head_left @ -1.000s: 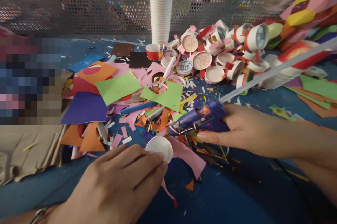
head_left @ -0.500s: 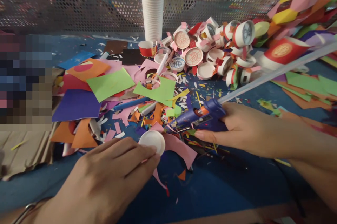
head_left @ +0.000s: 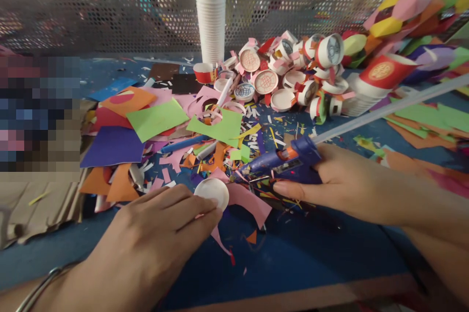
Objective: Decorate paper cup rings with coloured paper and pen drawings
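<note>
The right hand is closed around a blue glue gun. Left of this gun, the left hand holds a white disc by its edge. Cut cups lie behind the gun.

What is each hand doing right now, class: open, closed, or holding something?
Left hand: closed, holding the round white piece at its edge.
Right hand: closed around the blue glue gun.
</note>
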### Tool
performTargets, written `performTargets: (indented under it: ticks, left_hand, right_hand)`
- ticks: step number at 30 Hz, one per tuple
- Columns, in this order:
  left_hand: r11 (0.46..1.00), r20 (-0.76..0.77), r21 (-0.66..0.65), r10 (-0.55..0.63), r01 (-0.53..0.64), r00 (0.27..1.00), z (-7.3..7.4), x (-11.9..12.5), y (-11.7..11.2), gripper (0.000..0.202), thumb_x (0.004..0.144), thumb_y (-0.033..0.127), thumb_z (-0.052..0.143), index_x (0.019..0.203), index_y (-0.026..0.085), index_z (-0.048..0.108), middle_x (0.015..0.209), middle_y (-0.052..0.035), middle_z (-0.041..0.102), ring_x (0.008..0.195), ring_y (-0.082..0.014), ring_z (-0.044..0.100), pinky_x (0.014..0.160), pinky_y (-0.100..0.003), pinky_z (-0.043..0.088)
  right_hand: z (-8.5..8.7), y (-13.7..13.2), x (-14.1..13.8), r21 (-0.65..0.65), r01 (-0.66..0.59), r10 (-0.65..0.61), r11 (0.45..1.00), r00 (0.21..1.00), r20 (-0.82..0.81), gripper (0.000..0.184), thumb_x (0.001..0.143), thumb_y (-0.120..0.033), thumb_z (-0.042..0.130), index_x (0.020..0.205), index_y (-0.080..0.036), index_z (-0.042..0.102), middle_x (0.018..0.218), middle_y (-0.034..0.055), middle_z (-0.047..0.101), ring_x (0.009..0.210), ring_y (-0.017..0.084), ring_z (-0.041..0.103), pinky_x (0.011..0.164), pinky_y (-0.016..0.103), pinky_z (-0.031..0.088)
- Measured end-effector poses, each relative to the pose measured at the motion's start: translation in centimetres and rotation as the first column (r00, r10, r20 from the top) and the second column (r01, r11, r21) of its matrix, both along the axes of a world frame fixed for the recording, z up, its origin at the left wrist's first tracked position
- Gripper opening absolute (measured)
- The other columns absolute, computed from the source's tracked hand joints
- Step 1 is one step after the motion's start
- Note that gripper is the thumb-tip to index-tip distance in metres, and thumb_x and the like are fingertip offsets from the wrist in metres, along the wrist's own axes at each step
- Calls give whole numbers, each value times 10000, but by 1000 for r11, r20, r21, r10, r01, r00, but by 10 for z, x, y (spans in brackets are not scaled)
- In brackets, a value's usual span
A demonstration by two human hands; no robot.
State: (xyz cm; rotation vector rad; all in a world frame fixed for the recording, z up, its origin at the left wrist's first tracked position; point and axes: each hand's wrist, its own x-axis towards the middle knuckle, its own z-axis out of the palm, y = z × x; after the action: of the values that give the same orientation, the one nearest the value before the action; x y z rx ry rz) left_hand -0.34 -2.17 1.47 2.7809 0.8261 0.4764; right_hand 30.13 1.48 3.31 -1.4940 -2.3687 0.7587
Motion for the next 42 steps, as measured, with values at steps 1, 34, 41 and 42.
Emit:
performTargets:
  ticks: [1, 34, 41, 42]
  left_hand:
    - [1000, 3, 10, 6, -6, 1000, -1, 0, 0, 301, 1000, 101, 442, 1213, 195, 633, 1129, -45, 753, 912, -241, 662, 804, -417, 534]
    - [983, 4, 181, -33, 32, 999, -1, 10, 5, 213, 1016, 153, 524, 995, 146, 736, 936, -77, 748, 882, -208, 707, 817, -370, 587]
    - [969, 150, 101, 208, -225, 966, 13, -1, 27, 138, 945, 292, 658, 991, 214, 762, 981, -31, 795, 908, -198, 711, 794, -326, 540]
    - [964, 126, 44, 254, -261, 959, 14, 0, 32, 145, 921, 321, 682, 976, 219, 770, 961, -27, 795, 843, -190, 705, 713, -303, 523]
  right_hand:
    - [0, 0, 0, -1, 12, -12, 1000, 1000, -6, 328, 914, -527, 620, 985, -264, 802, 1085, 74, 808, 991, 338, 737, 901, 451, 546]
    - [-24, -6, -3, -389, 160, -398, 907, 621, -675, 235, 826, -397, 815, 773, -205, 689, 749, 16, 659, 585, 118, 579, 491, 244, 467]
    - [-23, -7, -2, -387, 170, -409, 907, 580, -705, 230, 831, -383, 823, 771, -195, 703, 757, 15, 653, 577, 99, 563, 495, 217, 477]
    - [-23, -7, -1, -386, 170, -410, 907, 570, -712, 227, 829, -379, 825, 775, -196, 703, 758, 16, 656, 574, 101, 562, 490, 220, 476]
